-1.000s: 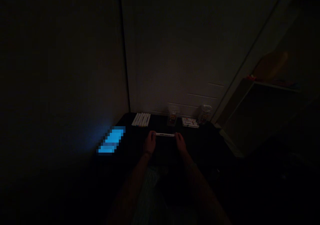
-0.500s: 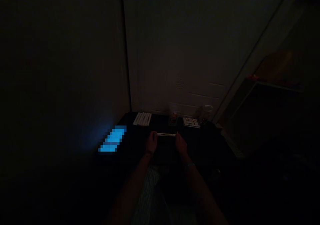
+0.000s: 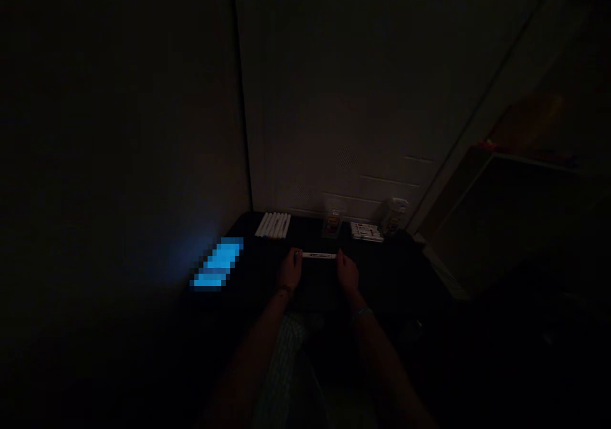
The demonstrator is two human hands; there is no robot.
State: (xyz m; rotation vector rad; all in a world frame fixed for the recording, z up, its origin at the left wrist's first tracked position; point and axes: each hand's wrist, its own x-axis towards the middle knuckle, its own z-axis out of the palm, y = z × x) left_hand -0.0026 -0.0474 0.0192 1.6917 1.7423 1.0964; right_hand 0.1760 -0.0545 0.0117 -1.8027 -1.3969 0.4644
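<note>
One white marker [image 3: 319, 255], dark print along its barrel, spans the gap between our left hand [image 3: 291, 271] and our right hand [image 3: 348, 272], over the dark table [image 3: 317, 292]; in this light we cannot tell whether it touches the surface. Long axis: side to side, close to level, square across the line of our reach. Left fingers curled, pinching the left end; right fingers likewise closed on the opposite end. From the left fingers the barrel runs off to the right; from the right fingers, to the left. Neither hand is nearer: each has contact at its own end, the middle of the barrel uncovered. Which end is capped, too dim for us to say.

Beyond, near the wall [image 3: 334, 117]: a row of white markers [image 3: 273, 225] laid side by side, ahead and left of our left hand. Ahead of the gap, a clear container [image 3: 331, 224]; right of it, a flat bundle of markers [image 3: 366, 232], then a second clear container [image 3: 394, 218]. Far left, a glowing blue panel [image 3: 217, 263], pixelated, unreadable to us.
</note>
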